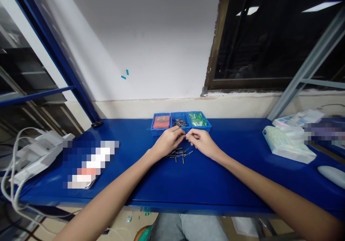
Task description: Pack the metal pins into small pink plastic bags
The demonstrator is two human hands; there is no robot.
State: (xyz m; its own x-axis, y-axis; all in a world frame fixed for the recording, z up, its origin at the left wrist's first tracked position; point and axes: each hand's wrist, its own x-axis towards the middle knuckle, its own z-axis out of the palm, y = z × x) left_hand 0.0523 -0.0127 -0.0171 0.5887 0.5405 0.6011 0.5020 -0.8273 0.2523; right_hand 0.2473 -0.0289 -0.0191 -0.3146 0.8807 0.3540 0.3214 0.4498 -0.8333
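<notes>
My left hand [170,140] and my right hand [202,142] meet fingertip to fingertip just in front of the blue bins. Both are closed in a pinch, and whatever lies between the fingers is too small to make out. Below them on the blue table is a loose pile of what look like blind rivets [180,154], thin metal pins with brassy ends. The middle bin [173,115] holds more of these pins. Red flat packets [161,121] fill the left bin, and green-and-clear plastic bags [197,119] lie in the right one.
A blue table [229,176] stands against the wall. At left are a white power strip with cables [40,153] and a pixelated flat object [93,165]. To the right lie a tissue pack [288,144] and a white rounded object [332,175].
</notes>
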